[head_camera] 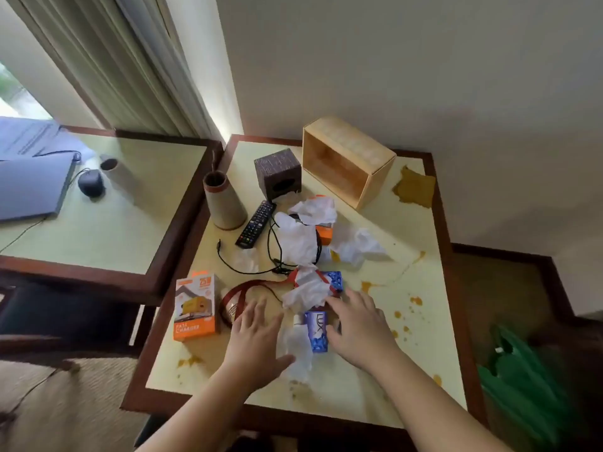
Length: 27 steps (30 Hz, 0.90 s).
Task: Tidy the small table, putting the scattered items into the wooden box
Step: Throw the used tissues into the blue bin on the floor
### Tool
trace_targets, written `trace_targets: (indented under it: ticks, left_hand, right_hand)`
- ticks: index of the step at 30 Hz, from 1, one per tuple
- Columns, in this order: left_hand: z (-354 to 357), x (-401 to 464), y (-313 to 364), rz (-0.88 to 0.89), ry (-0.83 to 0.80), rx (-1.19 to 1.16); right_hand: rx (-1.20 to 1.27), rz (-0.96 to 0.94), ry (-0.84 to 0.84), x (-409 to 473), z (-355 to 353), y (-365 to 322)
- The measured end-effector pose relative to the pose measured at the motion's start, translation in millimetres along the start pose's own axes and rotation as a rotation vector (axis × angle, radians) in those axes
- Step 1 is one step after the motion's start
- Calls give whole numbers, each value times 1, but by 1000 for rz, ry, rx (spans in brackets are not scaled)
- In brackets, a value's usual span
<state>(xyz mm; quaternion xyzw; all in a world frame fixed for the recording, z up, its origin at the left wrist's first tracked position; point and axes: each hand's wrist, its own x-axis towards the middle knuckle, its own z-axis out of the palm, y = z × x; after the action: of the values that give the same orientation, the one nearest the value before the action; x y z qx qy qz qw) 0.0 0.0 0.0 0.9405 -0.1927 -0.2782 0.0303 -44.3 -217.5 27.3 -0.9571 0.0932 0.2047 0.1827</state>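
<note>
On the cream-topped, dark-framed small surface (375,380), the leftmost loose item is the orange and white fast-charger carton (195,307), standing near the left edge. It looks light and stiff; a pinch across its two broad faces should lift it cleanly.

Just right of it lies a red looped strap with a round clear-lidded item (239,300), limp and likely to dangle. The left hand (256,337) hovers over its lower end with the fingers spread wide and flat, holding nothing.

Further back, a black remote control (256,223) is rigid and easy to take along its long sides, while the thin black cable (248,269) is floppy and would best be gathered into a loop first.

Between the hands lies the small blue and white soap carton (316,331), beside crumpled white tissue (298,353). The carton seems firm but smooth; the tissue is soft, nearly weightless, and can be bunched anywhere.

The right hand (357,324) rests open, fingers touching the carton's right side, closed on nothing.

At the far right, the pale wooden box (347,158) lies on its side, opening facing left and forward, empty and well apart from both hands.
</note>
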Motion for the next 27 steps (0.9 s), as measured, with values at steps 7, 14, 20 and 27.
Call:
trace_targets:
  ticks: [7, 14, 20, 27]
  left_hand:
    - [12, 12, 12, 22, 13, 66]
    - [-2, -7, 11, 14, 116, -47]
    - [-13, -30, -12, 26, 380, -195]
    - [-46, -20, -35, 27, 542, -277]
  right_hand:
    - [-93, -48, -26, 39, 7, 13]
    - [-99, -97, 5, 65, 8, -3]
    - [-154, -112, -8, 82, 18, -14]
    - [-110, -62, 27, 87, 22, -22]
